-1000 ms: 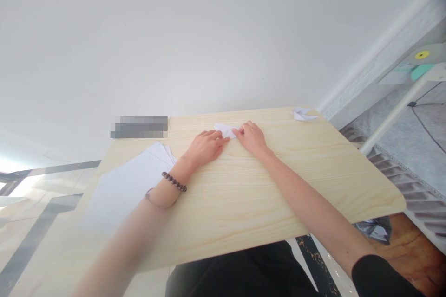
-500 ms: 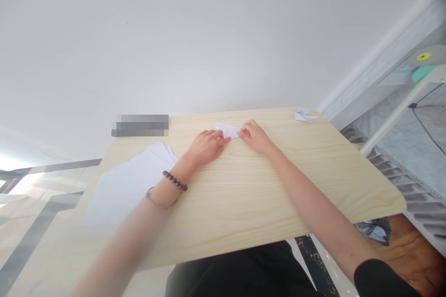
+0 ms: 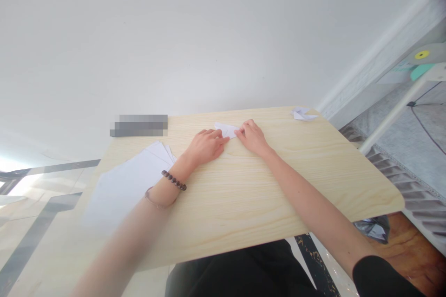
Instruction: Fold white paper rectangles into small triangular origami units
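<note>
A small piece of folded white paper (image 3: 227,130) lies on the wooden table (image 3: 237,204), between my two hands. My left hand (image 3: 207,145), with a dark bead bracelet on its wrist, presses the paper's left part down; its fingers are bent and partly cover the paper. At the paper's right end, my right hand (image 3: 251,136) pinches the tip between thumb and fingers. The folds under the fingers are hidden.
Loose white sheets (image 3: 128,183) lie on the left of the table, partly under my left forearm. A folded paper shape (image 3: 304,113) sits at the far right corner. A blurred-out grey object (image 3: 139,126) stands at the back left, and a wall (image 3: 216,32) rises behind.
My right thumb and fingers have shifted very slightly left along the paper. The whole view has moved a little; otherwise both hands stay in place on the paper.
</note>
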The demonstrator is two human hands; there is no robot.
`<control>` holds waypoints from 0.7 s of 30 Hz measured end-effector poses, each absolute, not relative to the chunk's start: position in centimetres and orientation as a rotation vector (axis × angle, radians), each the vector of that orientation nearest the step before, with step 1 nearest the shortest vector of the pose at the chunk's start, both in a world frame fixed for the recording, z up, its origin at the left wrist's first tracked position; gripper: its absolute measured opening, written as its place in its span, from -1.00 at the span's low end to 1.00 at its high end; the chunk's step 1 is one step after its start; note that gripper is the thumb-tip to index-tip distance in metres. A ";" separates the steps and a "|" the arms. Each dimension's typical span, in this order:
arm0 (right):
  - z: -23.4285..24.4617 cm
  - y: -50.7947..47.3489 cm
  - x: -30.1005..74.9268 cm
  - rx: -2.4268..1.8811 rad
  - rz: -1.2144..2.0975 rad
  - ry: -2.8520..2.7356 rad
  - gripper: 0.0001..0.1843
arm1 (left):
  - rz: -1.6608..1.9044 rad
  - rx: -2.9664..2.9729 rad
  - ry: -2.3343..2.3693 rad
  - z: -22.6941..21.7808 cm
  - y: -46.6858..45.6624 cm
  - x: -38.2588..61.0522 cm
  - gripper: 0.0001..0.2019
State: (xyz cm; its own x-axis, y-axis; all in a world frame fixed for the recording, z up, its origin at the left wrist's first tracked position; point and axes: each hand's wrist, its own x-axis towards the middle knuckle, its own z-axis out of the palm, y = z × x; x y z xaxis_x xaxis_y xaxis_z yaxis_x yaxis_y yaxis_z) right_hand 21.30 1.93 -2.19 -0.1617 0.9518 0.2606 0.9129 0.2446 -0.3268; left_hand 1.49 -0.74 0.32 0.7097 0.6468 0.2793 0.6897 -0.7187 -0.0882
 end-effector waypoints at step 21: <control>-2.0 1.5 20.3 -1.821 0.018 -2.060 -0.70 | -0.300 -2.720 -1.095 0.5 -0.9 1.8 -0.69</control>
